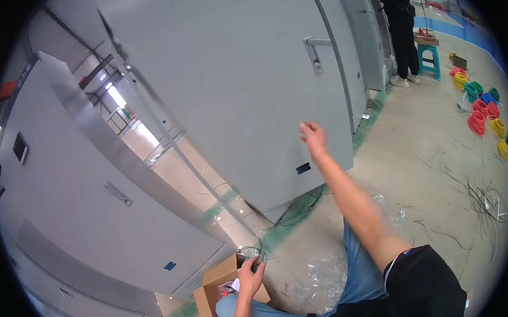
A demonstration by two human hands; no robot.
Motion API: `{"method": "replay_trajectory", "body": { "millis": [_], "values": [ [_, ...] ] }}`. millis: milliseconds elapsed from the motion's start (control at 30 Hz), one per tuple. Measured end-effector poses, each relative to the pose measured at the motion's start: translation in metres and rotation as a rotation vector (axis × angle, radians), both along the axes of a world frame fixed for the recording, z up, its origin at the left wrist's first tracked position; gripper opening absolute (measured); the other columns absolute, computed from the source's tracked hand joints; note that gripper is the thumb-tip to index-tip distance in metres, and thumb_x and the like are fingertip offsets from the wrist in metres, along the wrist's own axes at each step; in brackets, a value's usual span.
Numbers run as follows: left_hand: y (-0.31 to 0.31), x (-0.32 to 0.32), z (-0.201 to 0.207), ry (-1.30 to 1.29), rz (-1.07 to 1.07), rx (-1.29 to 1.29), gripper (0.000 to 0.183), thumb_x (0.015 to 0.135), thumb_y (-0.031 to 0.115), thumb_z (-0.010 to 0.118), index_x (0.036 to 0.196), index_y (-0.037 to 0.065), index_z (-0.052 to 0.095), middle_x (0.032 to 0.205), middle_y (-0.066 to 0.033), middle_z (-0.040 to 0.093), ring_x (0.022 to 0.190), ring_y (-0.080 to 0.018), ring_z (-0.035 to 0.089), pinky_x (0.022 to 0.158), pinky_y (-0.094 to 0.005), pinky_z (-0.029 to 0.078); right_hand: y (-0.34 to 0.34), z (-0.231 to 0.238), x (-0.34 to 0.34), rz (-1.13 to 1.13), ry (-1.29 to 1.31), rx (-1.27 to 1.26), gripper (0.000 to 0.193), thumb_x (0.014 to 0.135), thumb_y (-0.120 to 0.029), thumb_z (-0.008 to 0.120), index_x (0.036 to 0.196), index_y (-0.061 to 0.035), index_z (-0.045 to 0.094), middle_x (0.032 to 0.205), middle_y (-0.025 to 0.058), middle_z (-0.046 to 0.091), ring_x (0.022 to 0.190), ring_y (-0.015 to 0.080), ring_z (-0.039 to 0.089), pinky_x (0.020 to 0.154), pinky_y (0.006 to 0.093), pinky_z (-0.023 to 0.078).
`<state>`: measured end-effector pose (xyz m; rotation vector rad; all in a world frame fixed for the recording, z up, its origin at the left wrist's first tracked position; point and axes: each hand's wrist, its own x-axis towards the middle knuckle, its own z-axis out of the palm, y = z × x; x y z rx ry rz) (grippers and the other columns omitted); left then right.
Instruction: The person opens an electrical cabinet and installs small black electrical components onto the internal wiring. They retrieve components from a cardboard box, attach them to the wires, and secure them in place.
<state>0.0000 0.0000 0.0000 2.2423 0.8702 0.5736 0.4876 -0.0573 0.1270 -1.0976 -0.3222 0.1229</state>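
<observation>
Presently, my right hand [315,139] is loosely curled, seemingly empty; my left hand [250,281] meets the wire loop [262,251], hold indeterminable, slack best kept clear of the box [220,273].

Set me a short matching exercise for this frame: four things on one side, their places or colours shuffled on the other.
Things
1. right hand
2. left hand
3. stool
4. clear plastic

Places or colours
A. crumpled on the floor
B. beside the cardboard box
C. teal
D. raised before a grey cabinet door

Pairs: 1-D, 2-B, 3-C, 4-A
</observation>
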Motion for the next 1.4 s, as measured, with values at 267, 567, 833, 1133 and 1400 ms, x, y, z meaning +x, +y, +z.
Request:
{"method": "replay_trajectory", "body": {
  "millis": [267,567,833,1133,1400],
  "values": [
    [0.042,-0.056,-0.016,-0.041,0.248,-0.031,0.037,0.088,0.025,0.076,0.117,0.002,0.074,0.098,-0.0161,0.073,0.093,-0.0273,0.070,0.089,-0.0378,0.055,0.001,0.080,0.100,-0.416,-0.476,-0.396,0.054,0.089,-0.030,0.070,0.137,-0.0043,0.062,0.119,0.0200,0.072,0.110,0.0321,0.070,0.096,0.0420,0.053],
    [0.046,-0.022,-0.019,0.087,0.116,-0.075,0.037,0.088,0.023,0.076,0.118,0.003,0.073,0.105,-0.0174,0.073,0.099,-0.0289,0.070,0.092,-0.0386,0.054,0.014,0.115,0.153,-0.482,-0.748,-0.570,0.068,0.090,-0.026,0.067,0.151,-0.0051,0.045,0.134,0.0266,0.063,0.123,0.0448,0.060,0.104,0.0509,0.048],
    [0.068,-0.029,-0.036,0.180,0.122,-0.088,0.035,0.087,0.023,0.076,0.115,0.003,0.073,0.109,-0.0193,0.072,0.102,-0.0338,0.069,0.093,-0.0412,0.054,0.030,0.124,0.194,-0.485,-0.753,-0.657,0.069,0.091,-0.027,0.065,0.154,-0.0091,0.043,0.143,0.0233,0.058,0.129,0.0417,0.057,0.109,0.0488,0.046],
    [0.083,-0.050,-0.039,0.269,0.230,-0.068,0.034,0.086,0.023,0.077,0.115,0.005,0.074,0.114,-0.0204,0.072,0.108,-0.0373,0.068,0.097,-0.0419,0.053,0.086,0.150,0.225,-0.497,-0.818,-0.704,0.067,0.094,-0.025,0.063,0.156,-0.0118,0.041,0.156,0.0194,0.047,0.143,0.0371,0.044,0.116,0.0473,0.041],
    [0.096,-0.095,-0.054,0.295,0.416,-0.018,0.035,0.085,0.019,0.078,0.114,0.000,0.074,0.110,-0.0195,0.073,0.103,-0.0314,0.071,0.094,-0.0395,0.054,0.126,0.195,0.286,-0.737,-1.017,-0.836,0.064,0.096,-0.018,0.062,0.156,-0.0114,0.039,0.164,0.0188,0.033,0.152,0.0345,0.032,0.119,0.0475,0.039]
  ]
}}
